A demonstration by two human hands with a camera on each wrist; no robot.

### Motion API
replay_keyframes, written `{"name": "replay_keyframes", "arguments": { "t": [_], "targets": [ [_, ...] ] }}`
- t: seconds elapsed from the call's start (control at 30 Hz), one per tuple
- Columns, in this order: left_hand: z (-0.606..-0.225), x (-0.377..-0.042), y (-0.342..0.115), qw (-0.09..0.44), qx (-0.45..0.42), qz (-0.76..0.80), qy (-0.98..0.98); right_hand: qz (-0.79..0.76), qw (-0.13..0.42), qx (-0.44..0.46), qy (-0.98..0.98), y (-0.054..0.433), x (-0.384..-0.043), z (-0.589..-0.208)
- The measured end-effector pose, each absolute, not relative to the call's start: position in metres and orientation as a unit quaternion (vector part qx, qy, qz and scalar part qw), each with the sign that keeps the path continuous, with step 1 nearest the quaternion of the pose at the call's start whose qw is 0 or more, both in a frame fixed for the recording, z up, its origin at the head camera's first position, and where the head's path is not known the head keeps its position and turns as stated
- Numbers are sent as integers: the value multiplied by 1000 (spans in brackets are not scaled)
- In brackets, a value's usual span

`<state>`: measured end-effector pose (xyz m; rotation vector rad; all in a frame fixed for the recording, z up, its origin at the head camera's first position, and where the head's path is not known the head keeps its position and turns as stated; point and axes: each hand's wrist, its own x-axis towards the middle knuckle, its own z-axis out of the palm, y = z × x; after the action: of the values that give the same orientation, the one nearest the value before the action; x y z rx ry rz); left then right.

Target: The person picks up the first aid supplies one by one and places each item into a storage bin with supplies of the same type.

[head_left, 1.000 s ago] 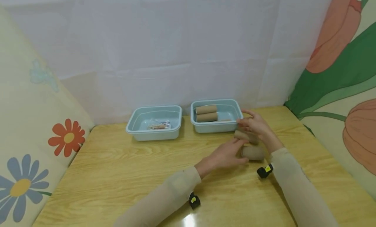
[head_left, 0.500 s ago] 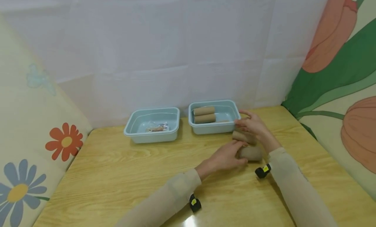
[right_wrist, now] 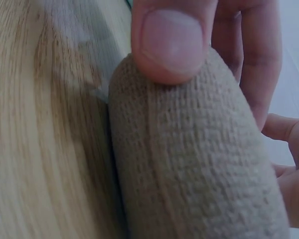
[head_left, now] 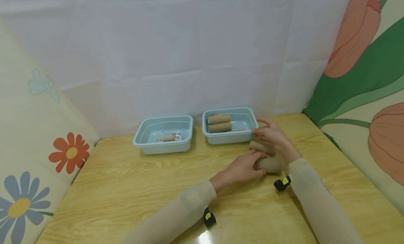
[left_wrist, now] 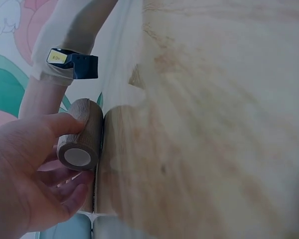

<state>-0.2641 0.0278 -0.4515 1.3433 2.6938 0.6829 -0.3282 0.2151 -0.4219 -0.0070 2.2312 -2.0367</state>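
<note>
Two brown, crinkled elastic bandage rolls lie on the table in front of the right bin. My left hand (head_left: 241, 167) holds the left end of the nearer bandage roll (head_left: 270, 165); in the left wrist view the thumb lies on the roll (left_wrist: 82, 144) and the fingers curl on its other side. The farther bandage roll (head_left: 261, 147) lies partly beneath my right hand (head_left: 269, 133). That hand's loosely bent fingers are by the right corner of the blue bin (head_left: 228, 139); whether they touch its rim I cannot tell. A roll (right_wrist: 189, 159) fills the right wrist view below the thumb.
Two more brown rolls (head_left: 219, 123) lie in the right bin. The left blue bin (head_left: 167, 148) holds a clear bag of thin sticks (head_left: 168, 137). A white sheet (head_left: 151, 61) hangs behind the table, with flowered cloth at both sides.
The head view has shifted slightly, then steadied. Both hands, the bandage rolls and the bins keep their places relative to each other.
</note>
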Motion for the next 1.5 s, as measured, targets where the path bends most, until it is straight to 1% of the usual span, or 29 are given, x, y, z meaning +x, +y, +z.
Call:
{"name": "replay_keyframes", "arguments": {
  "t": [0.23,0.83,1.1,1.5],
  "targets": [
    [-451,-265,27,11,443,213,871,-675,61,-6,736,216,-328,-423],
    [-445,-266,16,14,443,234,865,-680,60,-12,730,216,-329,-426],
    [-443,-269,-3,16,417,256,872,-685,63,-15,725,212,-330,-424],
    [-435,-278,-30,-3,399,274,875,-683,64,-14,727,212,-327,-424]
  ]
}}
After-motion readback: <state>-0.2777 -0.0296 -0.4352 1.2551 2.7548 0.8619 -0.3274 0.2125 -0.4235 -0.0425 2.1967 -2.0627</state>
